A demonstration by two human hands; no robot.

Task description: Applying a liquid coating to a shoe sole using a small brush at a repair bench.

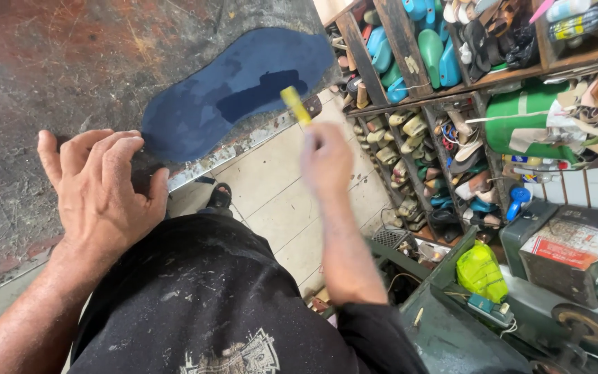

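A dark blue sole-shaped piece lies on a worn, stained workbench, its toe end near the bench's metal front edge. My left hand rests flat on the bench with fingers together, its fingertips just left of the blue piece's near end. My right hand, blurred by motion, is raised off the bench over the floor and grips a thin yellow-handled tool. The tool's tip points up toward the blue piece's right end.
Wooden shelves at the right hold several shoe lasts, soles and sandals. A green machine with a yellow-green bag stands lower right. Pale floor tiles lie below the bench. A dark apron covers my lap.
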